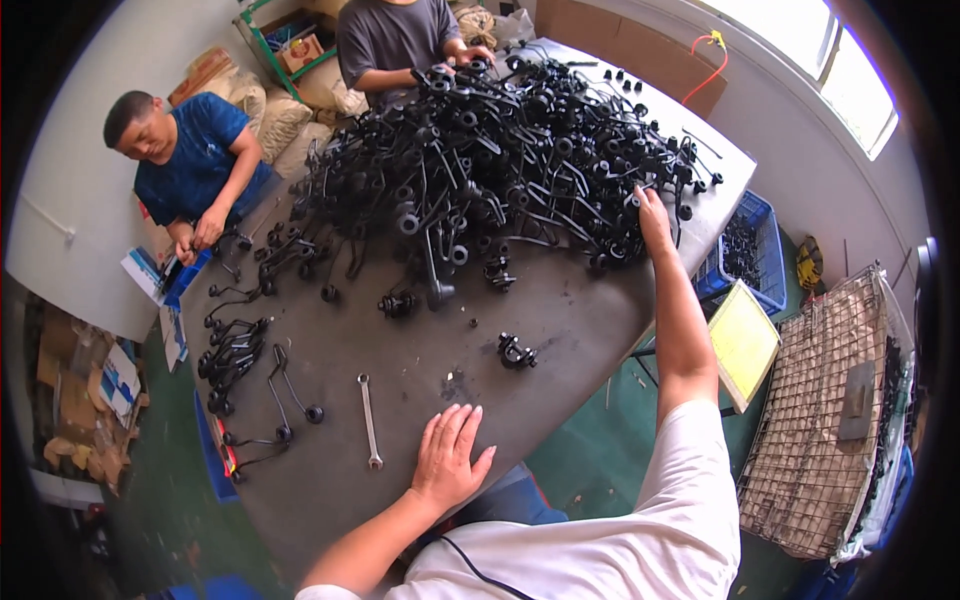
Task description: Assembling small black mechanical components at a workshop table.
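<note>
Table point(440, 350) passable right of wrench point(370, 422) | parts heap point(500, 160) blocks beyond

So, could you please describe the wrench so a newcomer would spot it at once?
On the big grey table, find the person's left hand near the front edge. The wrench lies just to its left: straight, slim and silver, unlike the bent black parts farther left.

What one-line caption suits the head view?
Left hand on the table near a wrench, right hand at a heap of black parts.

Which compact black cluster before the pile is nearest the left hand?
The cluster lying alone, well right of the wrench; the others lie farther off, nearer the pile.
</note>
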The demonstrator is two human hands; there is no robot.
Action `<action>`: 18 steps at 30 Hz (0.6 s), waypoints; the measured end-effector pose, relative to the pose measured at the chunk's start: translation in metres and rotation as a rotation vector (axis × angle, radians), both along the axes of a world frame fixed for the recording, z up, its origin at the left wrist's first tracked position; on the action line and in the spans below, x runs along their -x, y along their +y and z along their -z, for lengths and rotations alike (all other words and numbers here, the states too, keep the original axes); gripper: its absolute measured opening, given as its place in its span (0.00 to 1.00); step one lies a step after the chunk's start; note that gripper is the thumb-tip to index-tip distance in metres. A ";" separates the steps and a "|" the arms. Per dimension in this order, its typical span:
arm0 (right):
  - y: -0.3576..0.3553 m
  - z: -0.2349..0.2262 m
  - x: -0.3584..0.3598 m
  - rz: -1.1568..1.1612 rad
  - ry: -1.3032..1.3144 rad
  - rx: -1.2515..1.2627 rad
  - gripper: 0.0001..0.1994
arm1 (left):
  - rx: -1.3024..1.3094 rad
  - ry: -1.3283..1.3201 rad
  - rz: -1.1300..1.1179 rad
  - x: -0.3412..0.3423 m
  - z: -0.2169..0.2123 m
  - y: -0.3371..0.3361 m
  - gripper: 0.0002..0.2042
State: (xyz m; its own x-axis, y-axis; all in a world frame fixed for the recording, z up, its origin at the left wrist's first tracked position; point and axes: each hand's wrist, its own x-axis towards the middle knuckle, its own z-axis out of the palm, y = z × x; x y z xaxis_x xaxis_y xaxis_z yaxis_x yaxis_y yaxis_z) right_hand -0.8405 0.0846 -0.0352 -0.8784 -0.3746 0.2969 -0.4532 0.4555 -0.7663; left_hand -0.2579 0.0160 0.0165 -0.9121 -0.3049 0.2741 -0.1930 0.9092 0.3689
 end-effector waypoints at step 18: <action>-0.097 -0.004 -0.377 -0.298 -0.103 0.289 0.16 | 0.075 0.162 -0.202 -0.012 0.012 -0.001 0.43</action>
